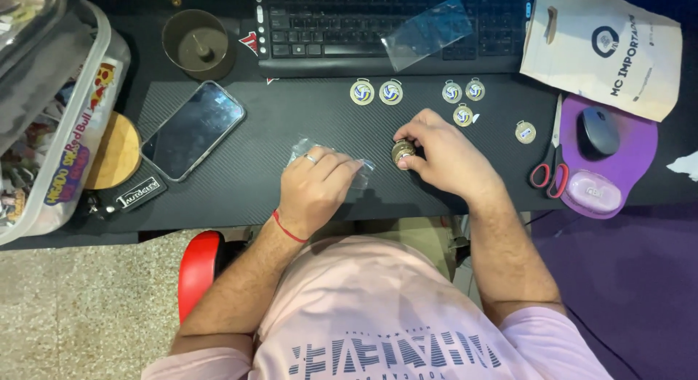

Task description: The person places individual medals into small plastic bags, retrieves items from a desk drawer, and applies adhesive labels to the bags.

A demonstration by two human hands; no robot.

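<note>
My left hand (316, 187) rests on the dark desk (240, 176), its fingers pinching a small clear plastic bag (302, 149) flat against the surface. A ring sits on one finger and a red thread circles the wrist. My right hand (443, 155) is just to the right, its fingertips closed on a small gold medal (402, 152) near the bag's open end. Several more gold medals with blue-and-white ball faces lie loose beyond the hands, such as one pair (376, 92) and another group (463, 98).
A black keyboard (392, 27) with a clear bag (427, 31) on it lies at the back. A phone (193, 129), a cup (198, 42), a round wooden coaster (113, 151) and a plastic bin (54, 111) sit left. Scissors (547, 166), a mouse (598, 131) on a purple pad and a white bag (603, 49) sit right.
</note>
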